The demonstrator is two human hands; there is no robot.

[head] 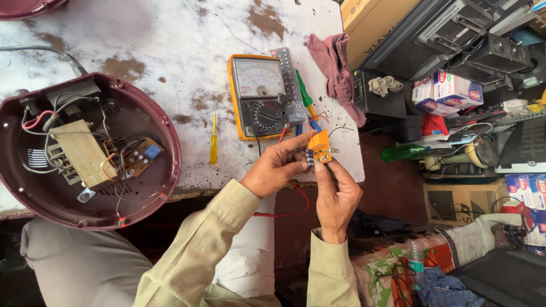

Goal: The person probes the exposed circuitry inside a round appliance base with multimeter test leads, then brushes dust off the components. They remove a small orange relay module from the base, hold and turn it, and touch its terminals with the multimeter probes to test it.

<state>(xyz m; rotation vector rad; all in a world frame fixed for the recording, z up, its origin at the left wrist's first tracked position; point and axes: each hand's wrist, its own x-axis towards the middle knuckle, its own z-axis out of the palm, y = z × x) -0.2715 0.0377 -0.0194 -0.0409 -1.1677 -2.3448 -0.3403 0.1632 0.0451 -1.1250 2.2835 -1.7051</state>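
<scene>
Both hands pinch the small orange part [319, 146] between them: left hand [277, 169] from eight o'clock, right hand [336, 193] from five o'clock, equally near; the multimeter [259, 96] lies at eleven o'clock on the table [170, 34].

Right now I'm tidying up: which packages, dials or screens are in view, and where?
Analog multimeter: table centre, orange case, pale dial face.
Small cartons: right shelf, white, red and blue.
Cardboard box: top right, brown.
Cardboard carton: lower right, brown.
Boxes: right edge, white and red.

Repair workshop; multimeter [259, 96], opened appliance shell [85, 150], stacked electronics [455, 34].
</scene>
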